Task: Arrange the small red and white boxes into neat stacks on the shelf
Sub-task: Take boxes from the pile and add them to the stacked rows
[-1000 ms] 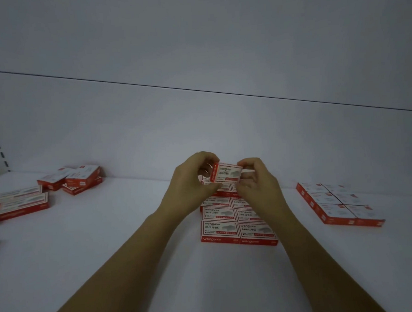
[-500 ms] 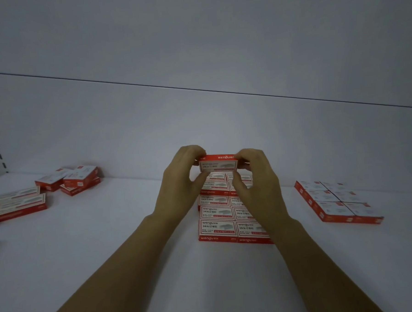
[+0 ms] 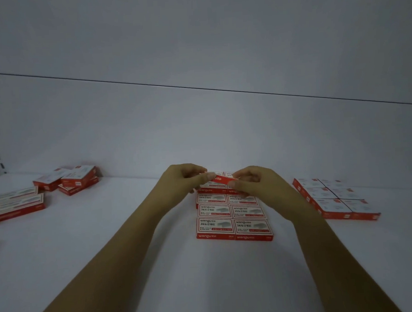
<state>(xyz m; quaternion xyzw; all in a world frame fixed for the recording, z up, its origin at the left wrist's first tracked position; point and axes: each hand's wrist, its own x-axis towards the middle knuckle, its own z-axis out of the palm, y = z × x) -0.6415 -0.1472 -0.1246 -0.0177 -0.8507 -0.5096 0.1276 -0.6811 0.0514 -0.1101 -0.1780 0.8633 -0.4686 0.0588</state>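
I pinch one small red and white staple box (image 3: 222, 178) between both hands, its red edge turned toward me. My left hand (image 3: 184, 180) takes its left end with thumb and curled fingertips, and my right hand (image 3: 259, 184) takes the right end the same way, thumb underneath and the other fingers bent above. The hands are close together, with only the box between them.

The box hangs just above the far end of a block of staple boxes (image 3: 232, 216) that lies flat on the white shelf (image 3: 158, 265), directly under and in front of my hands. The block runs in two columns toward me, the boxes touching edge to edge with their printed tops up. My fingers hide its far rows, so I cannot tell whether the held box touches them.

Beyond my right hand, well apart from it, another flat group of boxes (image 3: 333, 198) lies in two columns, turned at a slight angle. Far out past my left hand, a few loose boxes (image 3: 69, 179) sit piled unevenly near the grey back panel (image 3: 199, 132), and closer to me on that side are two longer boxes (image 3: 18, 205) lying side by side.
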